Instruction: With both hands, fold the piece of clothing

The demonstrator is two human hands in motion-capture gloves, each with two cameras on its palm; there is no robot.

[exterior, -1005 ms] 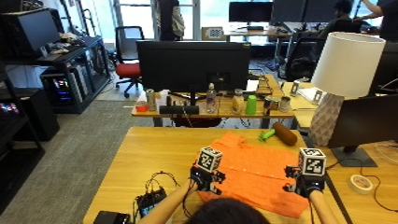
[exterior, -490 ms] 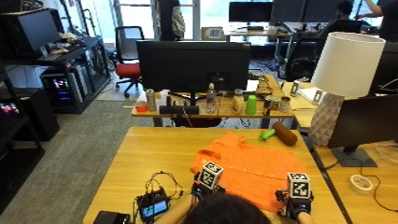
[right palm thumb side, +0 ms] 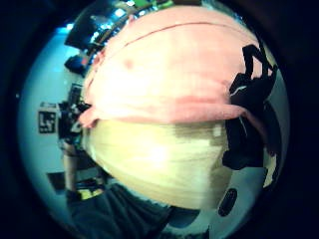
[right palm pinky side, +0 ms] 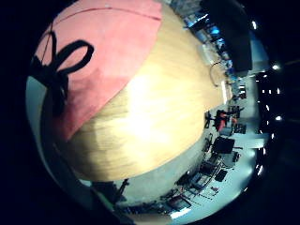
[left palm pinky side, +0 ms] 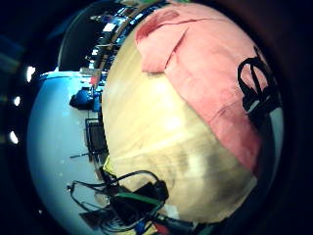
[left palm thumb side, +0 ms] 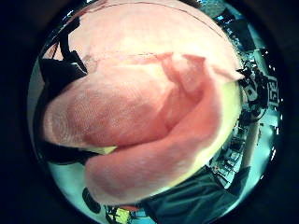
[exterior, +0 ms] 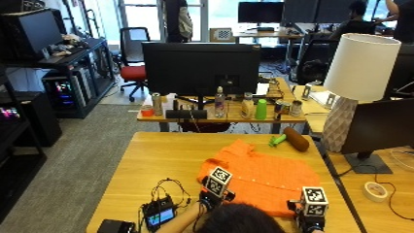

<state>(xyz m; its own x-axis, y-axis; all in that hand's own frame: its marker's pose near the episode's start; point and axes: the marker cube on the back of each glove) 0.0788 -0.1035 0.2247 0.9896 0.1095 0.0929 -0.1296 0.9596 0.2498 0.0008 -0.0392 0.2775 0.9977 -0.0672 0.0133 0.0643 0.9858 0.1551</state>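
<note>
Both hands nearer, seemingly dragging shirt (exterior: pixel 262 177).

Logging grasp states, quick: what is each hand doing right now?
Left hand: gripping the orange shirt, near edge.
Right hand: also gripping the shirt's near edge.

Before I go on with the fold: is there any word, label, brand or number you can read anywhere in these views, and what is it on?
None can be read.
Orange shirt: no print or tag shows.
Bottles on the far desk: labels too small to read.
Small screen by the left hand: lit, but its content is too small to read.
</note>
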